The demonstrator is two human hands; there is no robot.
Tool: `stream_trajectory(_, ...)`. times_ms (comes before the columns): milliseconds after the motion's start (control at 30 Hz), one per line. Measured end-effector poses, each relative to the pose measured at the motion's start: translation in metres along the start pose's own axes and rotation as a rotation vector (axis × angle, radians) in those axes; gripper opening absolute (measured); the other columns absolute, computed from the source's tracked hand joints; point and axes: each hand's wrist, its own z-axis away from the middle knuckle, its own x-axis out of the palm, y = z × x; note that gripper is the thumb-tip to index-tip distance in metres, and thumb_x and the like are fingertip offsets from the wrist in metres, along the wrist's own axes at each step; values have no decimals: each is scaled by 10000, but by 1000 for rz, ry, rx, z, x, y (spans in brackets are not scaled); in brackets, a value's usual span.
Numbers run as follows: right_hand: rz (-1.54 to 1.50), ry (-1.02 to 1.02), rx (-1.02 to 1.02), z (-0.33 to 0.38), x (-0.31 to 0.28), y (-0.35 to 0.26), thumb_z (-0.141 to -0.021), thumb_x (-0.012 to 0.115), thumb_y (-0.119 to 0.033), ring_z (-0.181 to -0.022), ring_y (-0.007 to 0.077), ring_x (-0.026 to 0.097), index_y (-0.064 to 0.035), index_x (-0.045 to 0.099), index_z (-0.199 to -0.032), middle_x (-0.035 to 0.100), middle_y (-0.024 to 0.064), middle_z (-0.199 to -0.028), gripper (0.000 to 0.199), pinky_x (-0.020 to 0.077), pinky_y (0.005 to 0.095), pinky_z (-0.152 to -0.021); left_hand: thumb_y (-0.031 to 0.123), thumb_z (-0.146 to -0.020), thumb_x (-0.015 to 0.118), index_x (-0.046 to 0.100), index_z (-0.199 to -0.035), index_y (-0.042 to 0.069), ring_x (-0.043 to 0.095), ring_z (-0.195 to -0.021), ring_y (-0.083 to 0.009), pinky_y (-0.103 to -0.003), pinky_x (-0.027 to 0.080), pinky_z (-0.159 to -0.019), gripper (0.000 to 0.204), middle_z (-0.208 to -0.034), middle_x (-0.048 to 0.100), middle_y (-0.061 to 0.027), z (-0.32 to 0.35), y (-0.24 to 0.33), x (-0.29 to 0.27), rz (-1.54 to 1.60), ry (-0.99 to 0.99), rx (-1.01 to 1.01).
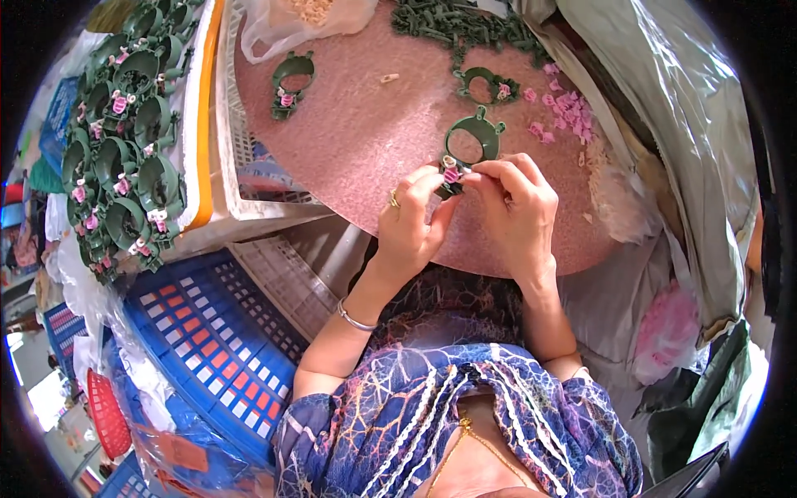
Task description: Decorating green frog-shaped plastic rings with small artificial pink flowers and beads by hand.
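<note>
Both my hands meet at the near part of a round pinkish table (357,141). My left hand (411,220) has its fingers pinched on a green plastic ring piece (490,135), at the end that carries a small pink-and-white figure (451,175). From the other side, my right hand (521,203) pinches the same end with thumb and fingertips. The ring points away from me. Fingers partly hide the piece's lower end. Farther off lie two similar ring pieces, one at the left (306,65) and one beyond my hands (467,88).
Small pink parts (571,114) lie scattered at the right, with a dark green parts heap (465,25) at the back. A plastic bag (270,29) holds tan bits. At left, several green ring pieces (154,120) fill a yellow-edged container (207,108) above a blue basket (216,340).
</note>
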Motion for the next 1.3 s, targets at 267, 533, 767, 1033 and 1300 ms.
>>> stream_trajectory(267,86,-65,-108,-6,-4,2,-778,770,-141,-661,267,611,-55,680,-835,587,92,-764,136,480,369,-610,-2,-776,783,518,-1143,29,654,-1019,-357,-401,548,-877,453,-1101,630,-193,0,-6,1,-67,-43,128)
stream_trajectory(533,-67,-30,-30,-4,7,5,-736,786,-23,-638,136,585,-20,690,-937,612,71,-824,223,476,267,-574,-3,-799,750,516,-1176,6,642,-1006,-357,-382,529,-848,444,-1093,613,-202,9,-12,3,142,43,-188)
stream_trajectory(767,-101,2,-69,-1,1,2,-738,799,-66,-668,158,614,-57,690,-1023,610,81,-911,305,514,285,-588,21,-826,730,519,-1175,-5,633,-1017,-374,-403,526,-884,409,-1101,612,-205,4,-5,-2,138,10,-194)
stream_trajectory(1033,-48,40,-160,-2,11,3,-763,763,-19,-701,194,626,-68,709,-893,653,79,-845,150,515,280,-599,36,-771,792,521,-1136,16,624,-1057,-355,-479,494,-963,455,-1105,633,-169,-7,-6,-3,-48,21,65)
stream_trajectory(1300,-146,102,-68,6,9,5,-769,742,26,-720,205,668,-27,685,-878,697,92,-854,134,533,281,-627,11,-767,770,553,-1104,4,608,-939,-339,-459,514,-858,401,-1033,640,-150,-8,-1,-6,-161,62,95)
